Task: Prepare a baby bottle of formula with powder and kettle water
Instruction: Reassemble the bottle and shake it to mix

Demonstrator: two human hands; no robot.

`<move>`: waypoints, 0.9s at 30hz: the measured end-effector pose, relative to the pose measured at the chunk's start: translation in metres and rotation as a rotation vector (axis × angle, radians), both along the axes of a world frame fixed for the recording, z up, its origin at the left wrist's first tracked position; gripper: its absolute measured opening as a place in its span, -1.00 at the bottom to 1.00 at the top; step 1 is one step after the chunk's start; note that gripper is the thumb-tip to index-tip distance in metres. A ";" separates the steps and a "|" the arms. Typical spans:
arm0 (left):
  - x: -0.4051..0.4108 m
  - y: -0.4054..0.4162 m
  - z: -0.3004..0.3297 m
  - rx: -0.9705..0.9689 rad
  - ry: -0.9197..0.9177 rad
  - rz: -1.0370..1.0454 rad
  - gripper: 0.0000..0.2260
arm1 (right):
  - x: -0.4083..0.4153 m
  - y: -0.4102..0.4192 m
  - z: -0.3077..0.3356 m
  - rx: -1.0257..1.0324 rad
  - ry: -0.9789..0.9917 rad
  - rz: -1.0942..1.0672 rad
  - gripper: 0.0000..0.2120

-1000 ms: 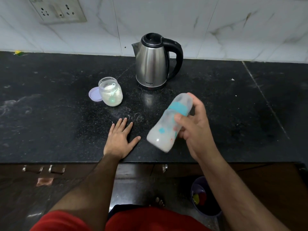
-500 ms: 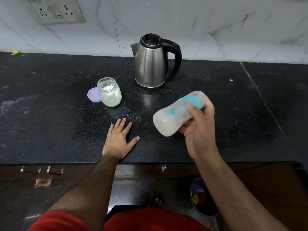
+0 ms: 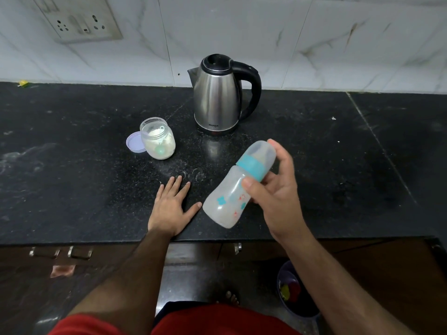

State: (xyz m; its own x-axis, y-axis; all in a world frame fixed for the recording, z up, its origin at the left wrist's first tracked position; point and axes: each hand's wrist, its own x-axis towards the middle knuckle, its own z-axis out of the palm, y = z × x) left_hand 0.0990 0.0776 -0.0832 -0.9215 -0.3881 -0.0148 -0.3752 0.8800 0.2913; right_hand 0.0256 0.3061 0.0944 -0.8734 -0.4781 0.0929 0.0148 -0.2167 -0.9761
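Observation:
My right hand [image 3: 278, 189] grips a capped baby bottle [image 3: 232, 194] with a teal collar, held tilted above the black counter, its base toward me and its clear cap up and away. Milky liquid clouds the inside of the bottle. My left hand [image 3: 171, 204] rests flat on the counter, fingers spread, just left of the bottle's base. A steel kettle [image 3: 217, 97] with a black handle stands at the back, lid down. An open jar of white powder [image 3: 158, 141] with a scoop inside sits left of the kettle.
The jar's lilac lid [image 3: 134, 142] lies flat against the jar's left side. Spilled powder dusts the black counter [image 3: 72, 165] ahead of my left fingers. A wall socket [image 3: 79, 20] is at top left. A small bin [image 3: 292, 291] stands on the floor below the counter edge.
My right hand has swung the bottle back and forth: steeply tilted, then nearly level, now tilted again with the cap raised. My left hand has stayed flat on the counter.

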 end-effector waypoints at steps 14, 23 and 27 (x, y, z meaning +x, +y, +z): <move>0.000 -0.001 -0.001 -0.007 0.003 0.000 -0.21 | 0.001 0.002 -0.001 -0.042 0.034 0.014 -0.36; -0.001 -0.001 -0.004 -0.020 0.024 0.000 -0.25 | -0.007 0.004 0.005 -0.119 -0.001 -0.046 -0.32; 0.000 -0.001 -0.002 -0.022 0.009 -0.008 -0.22 | -0.001 0.003 0.000 -0.074 -0.024 0.024 -0.34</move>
